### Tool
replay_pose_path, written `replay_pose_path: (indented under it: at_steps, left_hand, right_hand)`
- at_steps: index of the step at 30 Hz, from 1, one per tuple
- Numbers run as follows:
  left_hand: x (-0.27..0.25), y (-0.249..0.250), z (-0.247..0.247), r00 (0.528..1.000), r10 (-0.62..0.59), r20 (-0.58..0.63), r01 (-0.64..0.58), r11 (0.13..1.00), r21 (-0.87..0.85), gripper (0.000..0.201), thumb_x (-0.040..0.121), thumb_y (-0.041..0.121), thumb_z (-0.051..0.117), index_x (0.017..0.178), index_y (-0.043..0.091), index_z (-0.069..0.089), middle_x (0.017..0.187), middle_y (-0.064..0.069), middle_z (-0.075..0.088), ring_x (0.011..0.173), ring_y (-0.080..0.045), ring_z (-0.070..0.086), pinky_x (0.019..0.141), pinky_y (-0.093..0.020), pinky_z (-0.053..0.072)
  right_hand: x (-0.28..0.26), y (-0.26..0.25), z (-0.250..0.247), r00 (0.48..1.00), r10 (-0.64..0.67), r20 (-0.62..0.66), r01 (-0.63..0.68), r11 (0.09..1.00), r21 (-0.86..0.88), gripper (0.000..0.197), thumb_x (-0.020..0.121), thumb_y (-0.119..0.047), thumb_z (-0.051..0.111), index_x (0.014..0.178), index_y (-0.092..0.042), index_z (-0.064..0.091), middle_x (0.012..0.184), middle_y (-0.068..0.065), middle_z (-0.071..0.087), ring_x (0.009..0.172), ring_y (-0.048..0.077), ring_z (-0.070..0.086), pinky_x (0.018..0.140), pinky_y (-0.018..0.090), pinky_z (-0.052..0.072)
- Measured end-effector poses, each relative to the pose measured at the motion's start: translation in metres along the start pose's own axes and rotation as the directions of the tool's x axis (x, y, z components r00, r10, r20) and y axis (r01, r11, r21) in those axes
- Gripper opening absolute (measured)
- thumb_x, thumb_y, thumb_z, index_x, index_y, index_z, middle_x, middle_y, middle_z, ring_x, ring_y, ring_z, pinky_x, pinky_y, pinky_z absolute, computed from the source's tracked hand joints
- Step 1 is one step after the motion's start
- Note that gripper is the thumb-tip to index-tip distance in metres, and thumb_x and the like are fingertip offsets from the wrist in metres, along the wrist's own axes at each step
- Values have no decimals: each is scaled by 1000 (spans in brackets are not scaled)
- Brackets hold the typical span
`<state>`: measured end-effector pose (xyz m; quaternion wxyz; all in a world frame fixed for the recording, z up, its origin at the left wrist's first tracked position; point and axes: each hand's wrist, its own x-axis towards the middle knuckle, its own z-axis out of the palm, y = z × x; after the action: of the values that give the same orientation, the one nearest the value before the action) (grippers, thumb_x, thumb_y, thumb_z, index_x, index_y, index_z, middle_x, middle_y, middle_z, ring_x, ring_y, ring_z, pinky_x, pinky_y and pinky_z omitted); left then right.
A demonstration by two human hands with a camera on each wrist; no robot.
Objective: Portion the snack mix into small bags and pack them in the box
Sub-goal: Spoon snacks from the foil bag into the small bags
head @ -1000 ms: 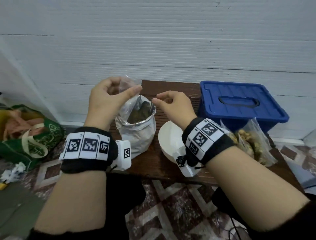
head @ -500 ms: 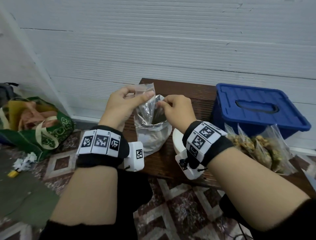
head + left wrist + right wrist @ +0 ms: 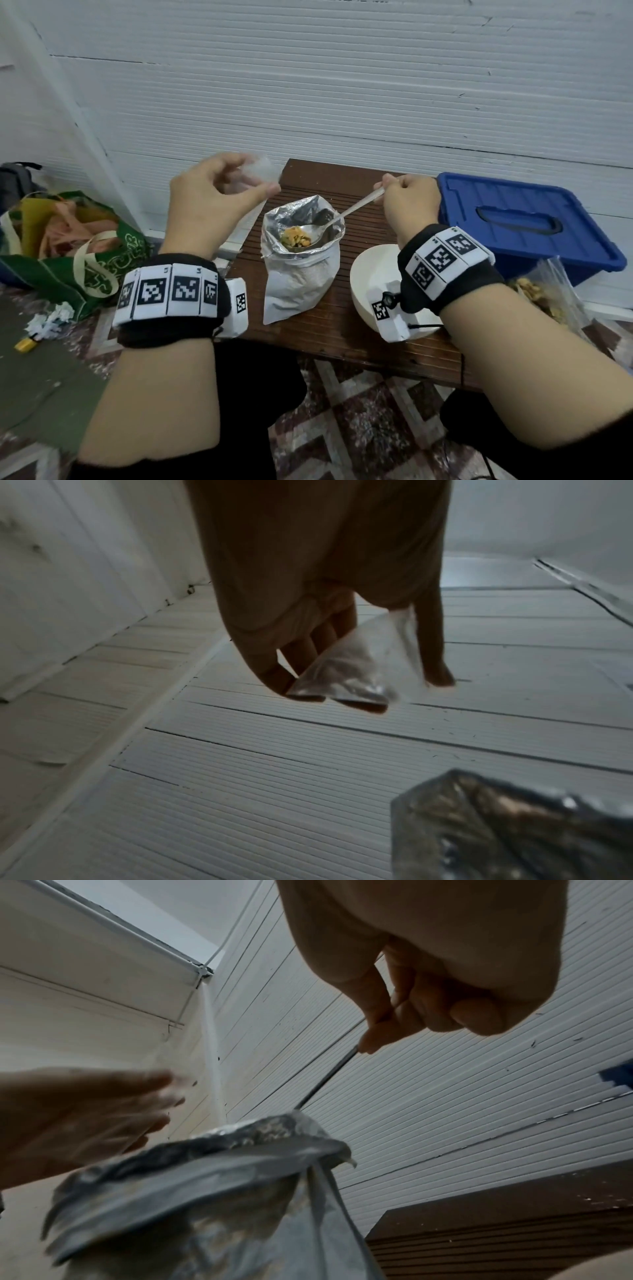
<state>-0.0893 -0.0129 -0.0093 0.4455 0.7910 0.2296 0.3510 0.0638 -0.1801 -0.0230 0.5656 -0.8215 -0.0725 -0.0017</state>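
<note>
A silver foil snack pouch [image 3: 301, 274] stands open on the dark wooden table [image 3: 329, 335]. My right hand [image 3: 407, 202] grips the handle of a metal spoon [image 3: 329, 226], whose bowl holds snack mix just above the pouch mouth. My left hand [image 3: 219, 198] is raised to the left of the pouch and pinches a small clear bag [image 3: 260, 174] [image 3: 346, 669] between thumb and fingers. In the right wrist view the spoon handle [image 3: 329, 1077] runs down into the pouch [image 3: 219, 1177]. The blue box [image 3: 524, 226] sits lidded at the right.
A white bowl [image 3: 373, 277] sits under my right wrist. Filled clear bags of mix [image 3: 544, 294] lie in front of the blue box. A green shopping bag [image 3: 68, 246] and paper scraps are on the floor at left. A white panelled wall is close behind the table.
Both hands held the clear bag over the pouch before. Now the left hand alone holds it off to the left, while the right hand has taken the spoon and lifted snack mix.
</note>
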Motion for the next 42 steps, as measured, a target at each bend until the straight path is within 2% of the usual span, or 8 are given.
replay_pose_path:
  at_steps: [3, 8, 12, 20, 23, 30, 36, 42]
  left_hand:
    - [-4, 0, -1, 984, -30, 178, 11, 994, 109, 54, 58, 43, 82, 107, 28, 65, 89, 12, 68, 86, -5, 63, 80, -19, 51]
    - [-2, -6, 4, 957, -20, 288, -44, 976, 215, 43, 64, 32, 86, 101, 32, 65, 79, 21, 62, 72, 14, 53, 63, 3, 40]
    - [-1, -7, 9, 948, -30, 318, -51, 969, 243, 39, 62, 37, 86, 95, 36, 65, 82, 23, 62, 77, 14, 53, 62, 3, 37]
    - [1, -5, 29, 936, -19, 352, -62, 974, 218, 45, 61, 43, 86, 101, 33, 69, 90, 22, 64, 85, 12, 54, 62, 0, 37]
    - [-1, -3, 35, 942, -16, 336, -41, 986, 162, 41, 63, 43, 85, 99, 35, 67, 94, 18, 65, 87, 8, 56, 65, -2, 40]
    - [0, -7, 28, 978, -57, 202, 52, 998, 28, 24, 72, 42, 80, 86, 35, 61, 86, 9, 66, 78, -11, 64, 71, -30, 54]
    - [0, -12, 16, 981, -79, 175, 86, 996, -33, 27, 76, 30, 79, 95, 20, 63, 72, 8, 66, 54, 9, 61, 47, -5, 42]
    - [-1, -15, 14, 971, -105, 215, 95, 994, 58, 37, 71, 43, 80, 97, 21, 65, 87, 0, 72, 73, -2, 65, 58, -9, 46]
  right_hand:
    - [5, -4, -9, 999, 17, -28, -17, 1000, -8, 35, 96, -15, 49, 66, -15, 66, 98, 5, 71, 90, 17, 62, 84, 29, 51]
    - [20, -16, -26, 997, 17, -82, -15, 1000, 27, 28, 92, -14, 54, 92, 9, 70, 84, 13, 65, 76, 21, 57, 78, 38, 53]
    - [25, -27, -28, 998, -24, -60, 24, 1000, -4, 24, 91, -11, 54, 96, 4, 72, 92, 6, 68, 78, 15, 60, 68, 26, 49]
    - [15, -40, -11, 989, -147, -16, 146, 988, -54, 30, 95, -15, 50, 88, 6, 71, 93, 18, 72, 78, 24, 63, 79, 36, 53]
    - [-1, -48, -5, 966, -255, 37, 253, 967, 32, 28, 96, -22, 52, 80, -9, 71, 82, 9, 71, 81, 22, 67, 78, 31, 53]
    - [-14, -50, -12, 855, -515, -64, 505, 796, 334, 18, 96, -17, 55, 88, -12, 70, 77, -4, 66, 73, 5, 62, 74, 15, 49]
    - [-1, -40, -26, 885, -355, -302, 448, 826, 343, 23, 96, -18, 52, 78, -21, 66, 72, -13, 65, 66, 1, 61, 72, 16, 49]
    - [-19, -16, -10, 911, -408, -53, 412, 907, 85, 18, 96, -24, 53, 86, -24, 67, 74, -12, 62, 65, -4, 55, 60, 6, 40]
